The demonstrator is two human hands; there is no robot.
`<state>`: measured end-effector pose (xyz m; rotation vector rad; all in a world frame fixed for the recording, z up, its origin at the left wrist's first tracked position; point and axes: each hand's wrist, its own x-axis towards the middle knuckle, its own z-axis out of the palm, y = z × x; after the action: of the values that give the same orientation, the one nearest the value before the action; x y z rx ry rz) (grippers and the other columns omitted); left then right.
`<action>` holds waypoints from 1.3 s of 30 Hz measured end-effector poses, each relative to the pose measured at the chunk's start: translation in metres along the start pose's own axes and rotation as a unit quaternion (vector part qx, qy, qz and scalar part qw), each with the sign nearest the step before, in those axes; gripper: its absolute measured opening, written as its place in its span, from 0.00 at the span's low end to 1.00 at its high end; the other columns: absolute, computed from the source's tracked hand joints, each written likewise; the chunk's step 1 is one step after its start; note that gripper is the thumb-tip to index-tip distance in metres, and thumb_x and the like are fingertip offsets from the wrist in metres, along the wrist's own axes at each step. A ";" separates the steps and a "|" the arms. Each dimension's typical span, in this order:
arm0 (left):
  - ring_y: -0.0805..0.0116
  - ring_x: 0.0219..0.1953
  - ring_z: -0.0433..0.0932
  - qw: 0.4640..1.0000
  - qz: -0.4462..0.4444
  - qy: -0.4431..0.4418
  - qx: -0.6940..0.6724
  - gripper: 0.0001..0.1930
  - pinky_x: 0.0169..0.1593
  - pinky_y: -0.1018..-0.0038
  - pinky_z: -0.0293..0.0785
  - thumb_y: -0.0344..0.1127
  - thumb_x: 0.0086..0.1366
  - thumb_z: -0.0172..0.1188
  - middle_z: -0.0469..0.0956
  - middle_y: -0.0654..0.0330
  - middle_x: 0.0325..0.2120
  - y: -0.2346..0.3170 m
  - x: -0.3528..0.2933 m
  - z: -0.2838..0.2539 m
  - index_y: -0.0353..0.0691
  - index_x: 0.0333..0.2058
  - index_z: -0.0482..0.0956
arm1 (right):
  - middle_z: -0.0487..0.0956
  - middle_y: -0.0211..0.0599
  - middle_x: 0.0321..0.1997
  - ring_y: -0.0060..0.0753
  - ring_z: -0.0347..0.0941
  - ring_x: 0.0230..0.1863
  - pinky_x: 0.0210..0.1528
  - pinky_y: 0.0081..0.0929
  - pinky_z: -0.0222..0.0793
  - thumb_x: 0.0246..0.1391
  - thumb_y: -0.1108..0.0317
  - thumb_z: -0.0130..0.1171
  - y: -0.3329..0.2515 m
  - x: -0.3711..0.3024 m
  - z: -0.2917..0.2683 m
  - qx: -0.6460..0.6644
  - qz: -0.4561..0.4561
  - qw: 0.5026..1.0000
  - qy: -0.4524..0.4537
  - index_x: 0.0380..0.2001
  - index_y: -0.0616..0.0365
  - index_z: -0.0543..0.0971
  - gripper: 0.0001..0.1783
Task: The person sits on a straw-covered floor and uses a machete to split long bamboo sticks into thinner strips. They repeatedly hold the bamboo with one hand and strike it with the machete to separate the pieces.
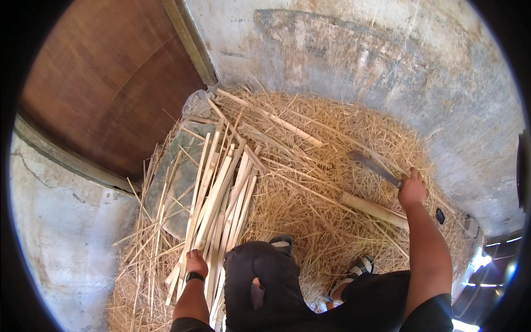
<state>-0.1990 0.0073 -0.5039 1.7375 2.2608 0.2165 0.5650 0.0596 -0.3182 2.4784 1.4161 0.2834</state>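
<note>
My right hand (414,187) is closed around the handle of a machete (376,167), whose dark blade points left over the straw. Its forearm reaches out from the lower right. Lower left, my left hand (196,263), with a dark band on the wrist, is curled at the edge of a bundle of split bamboo strips (220,193). Its fingers close on a strip there, though they are partly hidden. The long, pale strips lie side by side, running away from me, some crossed by loose pieces. Below the machete a thicker bamboo pole (371,210) lies on the straw.
Dry straw (298,205) covers the floor. A flat grey-green stone slab (174,191) lies left of the bundle, under thin slivers. A brown door panel (110,83) and stained walls (354,55) enclose the corner. A small black object (440,216) is near my right forearm.
</note>
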 end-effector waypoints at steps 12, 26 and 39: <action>0.36 0.40 0.77 0.972 0.205 0.112 0.018 0.14 0.42 0.48 0.73 0.37 0.69 0.60 0.77 0.41 0.38 0.100 0.033 -0.145 0.32 0.45 0.77 | 0.84 0.43 0.42 0.50 0.82 0.45 0.47 0.47 0.77 0.54 0.56 0.71 0.030 -0.014 -0.066 0.189 0.017 0.981 -0.030 0.46 0.49 0.84 0.18; 0.34 0.35 0.77 0.905 0.394 0.091 -0.131 0.18 0.39 0.46 0.72 0.44 0.76 0.51 0.78 0.40 0.28 0.444 0.010 -0.267 0.34 0.35 0.76 | 0.79 0.33 0.23 0.32 0.75 0.22 0.29 0.37 0.73 0.55 0.56 0.72 0.010 -0.121 -0.215 0.568 0.003 0.820 0.073 0.33 0.55 0.79 0.16; 0.41 0.29 0.78 0.854 0.489 -0.011 -0.175 0.19 0.32 0.54 0.72 0.48 0.73 0.57 0.77 0.44 0.25 0.488 -0.046 -0.215 0.35 0.36 0.80 | 0.81 0.40 0.26 0.49 0.80 0.28 0.32 0.45 0.76 0.51 0.60 0.71 0.021 -0.123 -0.165 0.439 -0.064 0.883 0.151 0.33 0.53 0.77 0.14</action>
<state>0.1946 0.1038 -0.1542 2.4438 1.0077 0.7372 0.4702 -0.0342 -0.1596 3.0906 2.2102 -0.0294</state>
